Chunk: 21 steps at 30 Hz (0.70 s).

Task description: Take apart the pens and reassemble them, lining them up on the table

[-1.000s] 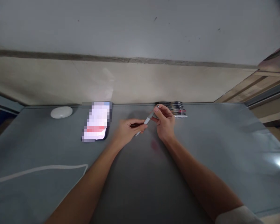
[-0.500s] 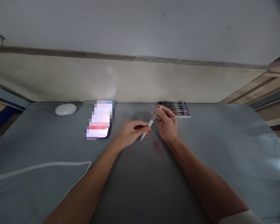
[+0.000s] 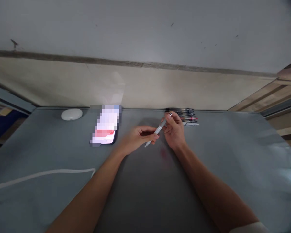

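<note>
A: Head view, the only one: what are the hands doing?

B: Both are on one pen (image 3: 158, 130), a slim pale one held slantwise above the grey worktop (image 3: 208, 161). The left hand (image 3: 135, 139) is curled, fingertips pinched on the lower part near the tip. The right hand (image 3: 175, 131) is clenched round the upper end, thumb and forefinger at the cap.

A: Anything changed in the last second?

B: Little in the grip. A second ago the pen sat the same way between the same fingers. Since then the pair has drifted slightly toward the right hand's side, and the top end is now raised a touch more steeply. My reading: the person is working at the pen's upper end, twisting or pulling it, and nothing has come apart yet. The pen looks whole.

A: What lies round the hands?

B: Just beyond the right hand's knuckles, at the far edge, a row of pens (image 3: 184, 116) lies side by side, dark with some red. Beyond and outward of the left hand a phone (image 3: 105, 126) lies flat with its screen lit. Farther out the same way is a small white oval case (image 3: 72, 114). Nearer, outside the left forearm, a white cable (image 3: 43, 174) trails across the worktop
</note>
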Available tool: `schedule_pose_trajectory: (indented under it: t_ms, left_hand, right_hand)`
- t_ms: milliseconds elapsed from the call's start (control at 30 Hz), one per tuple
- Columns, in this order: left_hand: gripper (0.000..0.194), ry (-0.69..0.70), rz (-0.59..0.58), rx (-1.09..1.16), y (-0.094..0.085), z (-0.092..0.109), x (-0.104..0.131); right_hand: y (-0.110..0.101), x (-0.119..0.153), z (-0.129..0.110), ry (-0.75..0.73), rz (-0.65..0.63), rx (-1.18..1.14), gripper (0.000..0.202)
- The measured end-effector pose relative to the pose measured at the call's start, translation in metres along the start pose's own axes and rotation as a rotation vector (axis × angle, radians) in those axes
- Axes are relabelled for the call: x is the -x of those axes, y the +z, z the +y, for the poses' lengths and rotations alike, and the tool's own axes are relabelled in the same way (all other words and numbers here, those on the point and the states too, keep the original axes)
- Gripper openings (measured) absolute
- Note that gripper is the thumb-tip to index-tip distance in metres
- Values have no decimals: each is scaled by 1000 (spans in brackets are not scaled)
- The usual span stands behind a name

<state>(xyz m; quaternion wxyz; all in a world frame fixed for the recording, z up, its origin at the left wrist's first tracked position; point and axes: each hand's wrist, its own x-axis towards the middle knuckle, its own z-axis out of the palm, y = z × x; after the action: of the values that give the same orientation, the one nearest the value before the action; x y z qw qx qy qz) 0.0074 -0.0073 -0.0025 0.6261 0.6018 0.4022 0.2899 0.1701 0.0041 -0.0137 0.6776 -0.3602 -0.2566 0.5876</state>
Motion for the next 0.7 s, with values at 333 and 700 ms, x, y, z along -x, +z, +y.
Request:
schedule_pose_trajectory:
  t_ms: [333, 700]
  left_hand:
    - [25, -30, -48, -14, -3, 2, 2]
    - [31, -7, 50, -13, -1, -4, 1]
  right_hand:
    - [-2, 2, 1, 50, -84, -8, 17]
    - [-3, -1, 1, 14, -63, -7, 16]
